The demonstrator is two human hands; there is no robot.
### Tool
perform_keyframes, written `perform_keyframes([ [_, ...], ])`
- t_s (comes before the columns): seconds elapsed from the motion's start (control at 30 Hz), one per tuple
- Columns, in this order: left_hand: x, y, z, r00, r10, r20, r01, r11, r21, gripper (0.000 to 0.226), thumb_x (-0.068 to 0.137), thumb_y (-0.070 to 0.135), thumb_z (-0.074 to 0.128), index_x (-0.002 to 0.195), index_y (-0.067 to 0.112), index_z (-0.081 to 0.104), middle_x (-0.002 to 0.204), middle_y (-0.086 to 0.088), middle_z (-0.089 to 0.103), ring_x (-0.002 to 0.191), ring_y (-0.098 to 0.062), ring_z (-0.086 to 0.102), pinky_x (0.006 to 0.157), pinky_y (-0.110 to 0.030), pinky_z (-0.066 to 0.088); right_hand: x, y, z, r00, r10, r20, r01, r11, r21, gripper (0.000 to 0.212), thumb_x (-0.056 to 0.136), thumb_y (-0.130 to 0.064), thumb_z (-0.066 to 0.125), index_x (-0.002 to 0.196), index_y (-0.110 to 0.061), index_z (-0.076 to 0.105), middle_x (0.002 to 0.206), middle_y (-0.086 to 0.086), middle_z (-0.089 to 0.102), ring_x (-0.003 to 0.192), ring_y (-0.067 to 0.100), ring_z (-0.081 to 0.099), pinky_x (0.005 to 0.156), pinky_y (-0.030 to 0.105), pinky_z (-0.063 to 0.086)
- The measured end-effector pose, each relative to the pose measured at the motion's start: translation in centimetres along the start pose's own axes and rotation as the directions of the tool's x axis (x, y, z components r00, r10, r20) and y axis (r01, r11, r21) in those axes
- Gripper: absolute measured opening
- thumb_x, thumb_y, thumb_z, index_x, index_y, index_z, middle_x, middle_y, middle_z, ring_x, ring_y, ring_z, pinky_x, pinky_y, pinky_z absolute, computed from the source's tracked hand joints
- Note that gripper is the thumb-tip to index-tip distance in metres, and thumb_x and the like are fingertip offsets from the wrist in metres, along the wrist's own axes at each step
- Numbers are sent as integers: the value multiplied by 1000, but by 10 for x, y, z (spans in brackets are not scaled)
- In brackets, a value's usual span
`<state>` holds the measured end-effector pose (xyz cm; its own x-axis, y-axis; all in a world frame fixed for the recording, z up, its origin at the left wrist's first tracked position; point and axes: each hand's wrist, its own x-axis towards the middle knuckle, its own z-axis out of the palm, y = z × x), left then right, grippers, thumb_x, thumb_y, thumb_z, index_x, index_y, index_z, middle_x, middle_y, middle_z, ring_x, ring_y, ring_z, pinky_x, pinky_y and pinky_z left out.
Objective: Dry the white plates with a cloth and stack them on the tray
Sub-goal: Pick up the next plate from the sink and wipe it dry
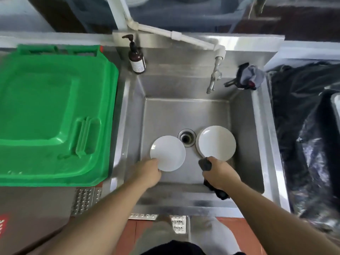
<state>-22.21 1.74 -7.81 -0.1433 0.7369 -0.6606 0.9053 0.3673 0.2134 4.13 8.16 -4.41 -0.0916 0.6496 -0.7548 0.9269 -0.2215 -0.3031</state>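
Pinching the near-left rim of a white plate (167, 153) with my left hand (149, 171) — fingers closed on its edge, plate held over the sink (185, 115) floor, left of the drain (186, 138). My right hand (219, 172) is fisted tight around a dark cloth (205, 164), just touching the near edge of the stacked plates (217, 143) right of the drain. A green bin lid (53, 115) lies left of the sink — soap bottle (136, 56) and tap (214, 74) at the back.
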Motion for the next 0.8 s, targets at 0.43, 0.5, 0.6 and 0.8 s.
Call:
perform_keyframes([
  [0.43,95,-29,55,992,-110,68,110,994,8,33,96,28,52,125,22,66,123,-7,68,107,-33,66,90,-44,58,87,13,53,991,95,96,-115,968,221,18,76,-14,41,83,-27,52,64,12,63,39,26,47,40,33,43],
  [0.5,113,-35,67,987,-137,84,134,990,37,34,97,27,52,129,20,65,124,-10,66,108,-34,66,92,-45,58,105,16,61,991,103,86,-119,971,209,21,74,-14,41,84,-28,52,67,10,67,38,25,48,40,32,43],
  [0.6,140,-41,79,983,-166,78,161,985,68,35,99,25,51,132,18,62,124,-13,65,109,-35,64,91,-40,54,130,21,68,994,94,59,-100,988,114,25,79,-17,46,96,-32,55,74,3,72,44,21,59,43,32,51],
  [0.8,183,-49,97,950,-305,65,305,952,5,40,99,23,57,136,9,55,134,-17,60,113,-38,64,83,-42,57,172,30,83,997,76,2,-76,997,12,43,90,-21,52,133,-23,54,93,6,74,81,30,73,74,47,64],
])
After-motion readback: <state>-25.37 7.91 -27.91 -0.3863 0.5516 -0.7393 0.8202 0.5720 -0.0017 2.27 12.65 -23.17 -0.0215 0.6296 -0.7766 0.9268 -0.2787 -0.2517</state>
